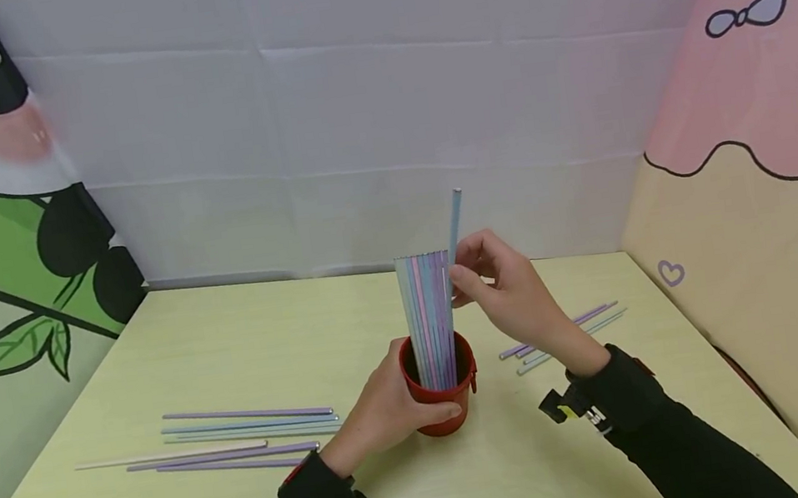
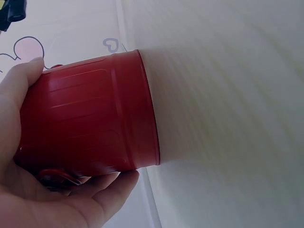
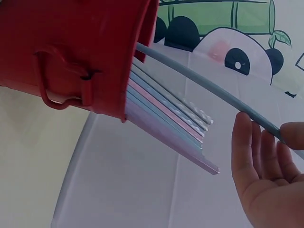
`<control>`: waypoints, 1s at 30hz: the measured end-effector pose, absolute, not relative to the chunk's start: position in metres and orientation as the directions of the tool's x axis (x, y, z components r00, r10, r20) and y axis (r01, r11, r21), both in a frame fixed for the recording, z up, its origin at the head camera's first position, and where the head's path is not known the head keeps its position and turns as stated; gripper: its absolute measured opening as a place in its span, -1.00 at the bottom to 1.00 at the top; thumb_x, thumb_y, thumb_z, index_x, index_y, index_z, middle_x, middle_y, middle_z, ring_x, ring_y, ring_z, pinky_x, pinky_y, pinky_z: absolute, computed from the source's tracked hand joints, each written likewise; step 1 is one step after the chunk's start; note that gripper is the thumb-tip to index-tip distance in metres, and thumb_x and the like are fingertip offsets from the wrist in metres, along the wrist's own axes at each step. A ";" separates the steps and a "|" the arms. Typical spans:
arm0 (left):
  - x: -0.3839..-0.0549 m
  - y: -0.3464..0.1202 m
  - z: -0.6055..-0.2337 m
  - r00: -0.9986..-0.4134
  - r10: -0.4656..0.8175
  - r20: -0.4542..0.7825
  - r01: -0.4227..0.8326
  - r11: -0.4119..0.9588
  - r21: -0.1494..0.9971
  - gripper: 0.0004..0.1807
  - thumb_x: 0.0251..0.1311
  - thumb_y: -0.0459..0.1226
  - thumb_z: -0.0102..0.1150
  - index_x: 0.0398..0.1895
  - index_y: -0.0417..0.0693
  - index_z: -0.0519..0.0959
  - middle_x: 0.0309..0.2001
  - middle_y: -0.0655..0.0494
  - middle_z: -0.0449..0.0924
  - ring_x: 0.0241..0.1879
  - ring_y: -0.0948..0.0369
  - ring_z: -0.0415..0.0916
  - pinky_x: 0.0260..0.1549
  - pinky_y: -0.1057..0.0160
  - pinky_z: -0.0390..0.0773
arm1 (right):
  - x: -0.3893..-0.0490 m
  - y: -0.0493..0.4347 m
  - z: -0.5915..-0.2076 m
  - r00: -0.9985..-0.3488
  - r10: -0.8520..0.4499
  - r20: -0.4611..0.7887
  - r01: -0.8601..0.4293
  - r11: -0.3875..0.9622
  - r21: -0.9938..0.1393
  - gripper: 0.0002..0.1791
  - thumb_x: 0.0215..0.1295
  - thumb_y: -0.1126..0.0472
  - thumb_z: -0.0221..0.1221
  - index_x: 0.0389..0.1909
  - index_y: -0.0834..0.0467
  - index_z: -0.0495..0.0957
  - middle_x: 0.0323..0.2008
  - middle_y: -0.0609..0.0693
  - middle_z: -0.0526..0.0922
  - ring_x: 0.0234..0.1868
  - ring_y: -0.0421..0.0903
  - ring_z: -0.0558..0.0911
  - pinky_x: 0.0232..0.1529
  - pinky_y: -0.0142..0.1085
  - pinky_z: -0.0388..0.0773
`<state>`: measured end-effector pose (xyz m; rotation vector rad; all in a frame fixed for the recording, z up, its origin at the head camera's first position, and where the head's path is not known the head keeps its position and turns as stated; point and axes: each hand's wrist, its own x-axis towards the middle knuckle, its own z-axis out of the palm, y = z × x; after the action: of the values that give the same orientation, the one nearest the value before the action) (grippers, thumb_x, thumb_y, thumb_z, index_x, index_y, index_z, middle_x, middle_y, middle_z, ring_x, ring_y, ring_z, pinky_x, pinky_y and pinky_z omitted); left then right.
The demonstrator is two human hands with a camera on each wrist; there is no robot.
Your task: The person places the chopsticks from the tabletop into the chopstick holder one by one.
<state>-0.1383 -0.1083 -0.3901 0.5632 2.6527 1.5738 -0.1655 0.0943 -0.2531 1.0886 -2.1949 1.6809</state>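
Note:
A small red bucket (image 1: 439,427) with side handles stands on the table, a bundle of pastel straws (image 1: 428,312) upright inside it. My left hand (image 1: 382,411) grips the bucket, thumb across the front; in the left wrist view its fingers curl round the red wall (image 2: 90,114). Above the bucket's right side, my right hand (image 1: 510,289) pinches a blue straw (image 1: 456,220) between thumb and fingers. This straw stands taller than the bundle. The right wrist view shows the blue straw (image 3: 204,83) with its lower end inside the bucket's mouth.
Several purple, blue, green and whitish straws (image 1: 250,424) lie spread on the table (image 1: 289,331) at the left. A smaller group of purple and pale green straws (image 1: 532,342) lies at the right, behind the right wrist. Printed walls enclose the table's back and sides.

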 end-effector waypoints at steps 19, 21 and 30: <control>-0.137 -0.106 -0.389 -0.932 0.303 0.198 0.320 0.436 0.841 0.00 -0.22 0.00 0.55 0.30 0.14 0.14 0.11 0.25 0.37 0.00 0.29 0.42 -0.03 0.15 0.50 | -0.169 0.084 -0.295 -0.808 -0.457 0.372 -0.500 0.198 -0.843 -0.84 0.37 0.41 0.05 -0.09 0.36 0.34 -0.30 0.26 0.46 -0.35 0.19 0.60 -0.31 -0.01 0.64; -0.140 -0.107 -0.393 -0.932 0.305 0.195 0.319 0.436 0.842 0.00 -0.22 0.02 0.55 0.30 0.17 0.14 0.11 0.26 0.37 0.00 0.29 0.42 -0.03 0.14 0.50 | -0.168 0.085 -0.295 -0.812 -0.456 0.365 -0.492 0.197 -0.848 -0.83 0.37 0.42 0.05 -0.08 0.37 0.34 -0.29 0.27 0.46 -0.35 0.20 0.60 -0.31 0.01 0.63; -0.141 -0.108 -0.394 -0.933 0.310 0.185 0.308 0.415 0.856 0.00 -0.22 0.04 0.54 0.30 0.20 0.14 0.12 0.28 0.36 0.02 0.28 0.41 -0.03 0.11 0.51 | -0.174 0.101 -0.300 -0.804 -0.428 0.413 -0.540 0.234 -0.809 -0.85 0.37 0.41 0.04 -0.08 0.29 0.36 -0.29 0.26 0.51 -0.36 0.12 0.63 -0.31 -0.08 0.65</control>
<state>-0.1410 -0.1079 -0.3942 0.5763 2.6407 1.5968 -0.1735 0.1012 -0.3003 0.9393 -2.3840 1.6314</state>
